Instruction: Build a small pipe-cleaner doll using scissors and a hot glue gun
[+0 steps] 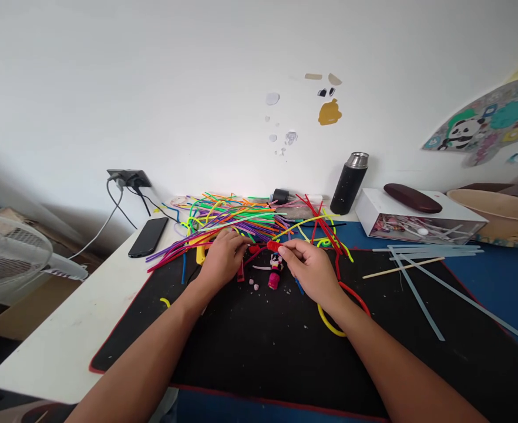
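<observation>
A small red piece [273, 245], fuzzy-looking and rounded, is pinched between the thumb and forefinger of the right hand [312, 269]. It is held above a black mat [250, 352], near the mat's far edge and close to the middle of the view. By the left hand [224, 252], its fingers bent and thumb drawn in, a second red bit [254, 249] is seen just beside the fingertips; whether anything is gripped there cannot be told.

Below the right fingertips, a little figure [275, 270] is seen on the mat, patterned in black and white above a bright magenta base. Behind the hands, a loose heap of pipe cleaners [236, 217] is spread in green, orange, purple, red and yellow.

At the right, a white box [376, 197] is placed on its side, and pale, thin sticks [417, 226] are packed inside, visible through its long front. A dark maroon case [412, 198] is rested on top. Beside the box, a tan bowl [505, 208] is partly seen. To the box's left, a black flask [350, 185] topped with silver is stood upright near the wall.
</observation>
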Demonstrator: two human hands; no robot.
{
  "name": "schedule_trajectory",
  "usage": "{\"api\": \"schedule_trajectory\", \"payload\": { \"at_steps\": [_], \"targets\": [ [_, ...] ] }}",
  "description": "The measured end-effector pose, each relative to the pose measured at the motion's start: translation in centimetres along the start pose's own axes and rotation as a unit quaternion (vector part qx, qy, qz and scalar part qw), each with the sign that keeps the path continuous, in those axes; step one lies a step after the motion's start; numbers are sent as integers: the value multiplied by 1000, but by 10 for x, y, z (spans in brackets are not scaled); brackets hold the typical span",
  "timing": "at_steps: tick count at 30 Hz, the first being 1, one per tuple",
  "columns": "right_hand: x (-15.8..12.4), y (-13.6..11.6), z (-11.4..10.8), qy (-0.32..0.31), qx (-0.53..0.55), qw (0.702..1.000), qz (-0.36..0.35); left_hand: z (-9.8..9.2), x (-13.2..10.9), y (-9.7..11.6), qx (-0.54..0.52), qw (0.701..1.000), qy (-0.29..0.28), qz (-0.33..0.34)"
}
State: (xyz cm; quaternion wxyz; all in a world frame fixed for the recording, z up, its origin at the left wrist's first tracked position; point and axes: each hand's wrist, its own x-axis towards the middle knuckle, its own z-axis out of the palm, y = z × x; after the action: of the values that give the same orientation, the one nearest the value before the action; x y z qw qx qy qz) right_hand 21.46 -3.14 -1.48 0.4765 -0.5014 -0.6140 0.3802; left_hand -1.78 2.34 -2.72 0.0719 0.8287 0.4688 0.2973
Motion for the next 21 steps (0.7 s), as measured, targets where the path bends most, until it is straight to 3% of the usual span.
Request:
{"api": "schedule_trajectory", "payload": {
  "at_steps": [9,21],
  "targets": [
    [-2,-5,0,-7,-12,1000,-8,13,7,-3,156,984,-71,46],
    [-2,-5,1,-19,-8,1000,-12,15,10,1,193,976,-84,48]
  ]
}}
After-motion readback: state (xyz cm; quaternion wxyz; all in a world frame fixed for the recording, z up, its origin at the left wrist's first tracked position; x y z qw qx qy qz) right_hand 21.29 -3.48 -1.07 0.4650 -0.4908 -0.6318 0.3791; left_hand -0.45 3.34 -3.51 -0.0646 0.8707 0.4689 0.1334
